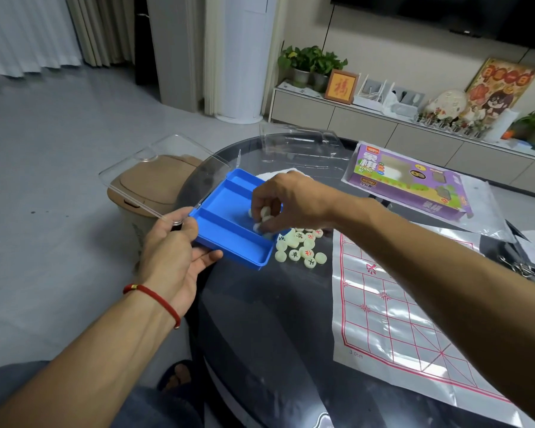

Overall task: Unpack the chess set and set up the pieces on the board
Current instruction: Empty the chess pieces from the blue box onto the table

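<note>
**Pieces coming out of the blue tray**

Head view: the left hand grips the near-left corner of a blue tray, thumb on top of its rim and fingers curled beneath, holding it tilted above the left edge of the dark round bench. A clear hinged lid stands open from the tray's far-left side, jutting out over a tan bin on the floor. A red cord bracelet circles the left wrist.

The right hand reaches into the tray's middle compartment, its fingers curled down and pinching a few pale round chess pieces. Just beside the tray's right end, a loose heap of pale discs lies on the bench, some showing red characters and some black.

To the right of the heap, a glossy plastic board sheet with a red grid lies spread on the bench, creased and reflecting light. Beyond it, at the far side, rests the purple game box. A clear plastic cover sits at the far edge of the bench.
</note>
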The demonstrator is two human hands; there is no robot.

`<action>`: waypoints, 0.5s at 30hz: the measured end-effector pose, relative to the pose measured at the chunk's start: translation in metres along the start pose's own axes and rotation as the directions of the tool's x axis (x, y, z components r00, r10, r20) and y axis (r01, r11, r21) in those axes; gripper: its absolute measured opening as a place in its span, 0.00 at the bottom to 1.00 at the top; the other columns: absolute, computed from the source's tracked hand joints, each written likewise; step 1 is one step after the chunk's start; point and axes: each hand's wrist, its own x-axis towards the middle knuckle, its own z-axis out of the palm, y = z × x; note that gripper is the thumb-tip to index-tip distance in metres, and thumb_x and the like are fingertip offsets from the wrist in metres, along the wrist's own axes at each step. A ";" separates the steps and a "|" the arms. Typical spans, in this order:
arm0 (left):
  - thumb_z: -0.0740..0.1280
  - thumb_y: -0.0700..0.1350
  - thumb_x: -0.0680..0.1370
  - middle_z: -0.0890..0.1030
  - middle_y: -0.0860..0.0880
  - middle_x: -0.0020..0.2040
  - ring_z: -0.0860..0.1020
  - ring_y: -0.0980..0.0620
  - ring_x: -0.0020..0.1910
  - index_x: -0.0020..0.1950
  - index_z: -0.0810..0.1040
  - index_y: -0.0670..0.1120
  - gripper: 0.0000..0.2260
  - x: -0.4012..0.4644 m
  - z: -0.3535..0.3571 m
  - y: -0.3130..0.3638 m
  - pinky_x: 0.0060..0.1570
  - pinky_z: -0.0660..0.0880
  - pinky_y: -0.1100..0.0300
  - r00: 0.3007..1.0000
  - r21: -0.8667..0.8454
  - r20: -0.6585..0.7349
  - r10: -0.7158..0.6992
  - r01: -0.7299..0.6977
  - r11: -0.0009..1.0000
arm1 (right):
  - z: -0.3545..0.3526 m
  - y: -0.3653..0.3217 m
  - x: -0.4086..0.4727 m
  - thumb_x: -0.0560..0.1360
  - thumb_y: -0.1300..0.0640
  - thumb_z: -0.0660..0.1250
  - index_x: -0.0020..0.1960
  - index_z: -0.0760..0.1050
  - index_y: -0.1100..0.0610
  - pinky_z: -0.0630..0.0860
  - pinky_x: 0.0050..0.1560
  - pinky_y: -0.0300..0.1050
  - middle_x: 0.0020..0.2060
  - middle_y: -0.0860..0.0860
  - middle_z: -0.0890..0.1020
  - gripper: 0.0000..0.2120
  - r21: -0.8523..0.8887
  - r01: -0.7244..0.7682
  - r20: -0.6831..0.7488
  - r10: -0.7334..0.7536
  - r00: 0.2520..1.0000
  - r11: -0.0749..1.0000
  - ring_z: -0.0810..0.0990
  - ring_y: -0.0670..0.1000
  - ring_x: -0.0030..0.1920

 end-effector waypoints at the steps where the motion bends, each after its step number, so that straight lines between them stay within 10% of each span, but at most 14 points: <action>1: 0.60 0.41 0.85 0.83 0.44 0.55 0.84 0.46 0.44 0.66 0.74 0.46 0.11 -0.001 0.000 0.001 0.34 0.79 0.57 1.000 0.004 -0.006 0.008 -0.008 1.000 | -0.004 0.003 -0.002 0.70 0.55 0.78 0.44 0.82 0.50 0.78 0.39 0.38 0.37 0.43 0.83 0.06 0.026 -0.009 -0.040 0.010 0.999 1.000 0.81 0.42 0.37; 15: 0.60 0.42 0.84 0.83 0.45 0.56 0.84 0.44 0.50 0.66 0.74 0.47 0.11 0.000 -0.003 0.002 0.35 0.79 0.57 0.999 0.032 -0.038 0.027 -0.026 0.999 | 0.027 0.049 -0.034 0.76 0.55 0.73 0.57 0.81 0.53 0.81 0.47 0.40 0.54 0.50 0.85 0.10 -0.131 -0.216 -0.094 0.205 0.974 0.968 0.83 0.49 0.50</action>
